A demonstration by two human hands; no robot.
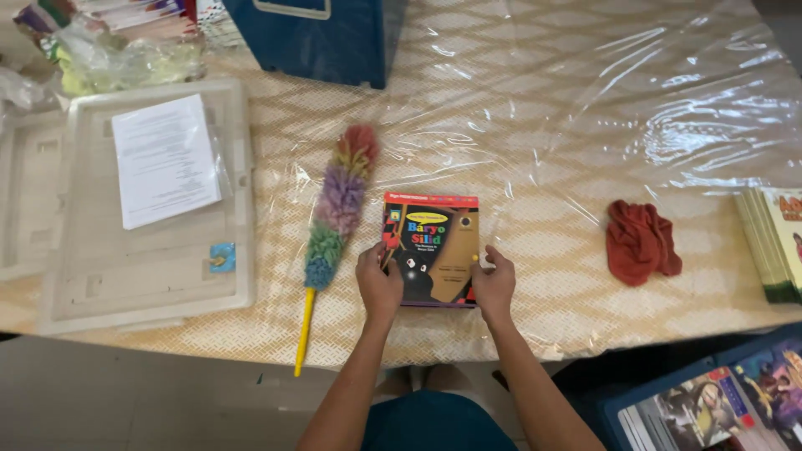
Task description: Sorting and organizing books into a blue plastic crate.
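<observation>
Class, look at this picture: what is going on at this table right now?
A person stands at a table covered in clear plastic, with both hands on a stack of picture books. The left hand grips its left edge and the right hand its right edge. A rainbow feather duster lies just to the left, and a crumpled red cloth to the right. Neither is being touched.

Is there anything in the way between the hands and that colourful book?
No, nothing visible is. The left hand and the right hand already touch the sides of the book stack. The rainbow duster lies off to the left, and the red cloth to the right, both apart from it.
</observation>
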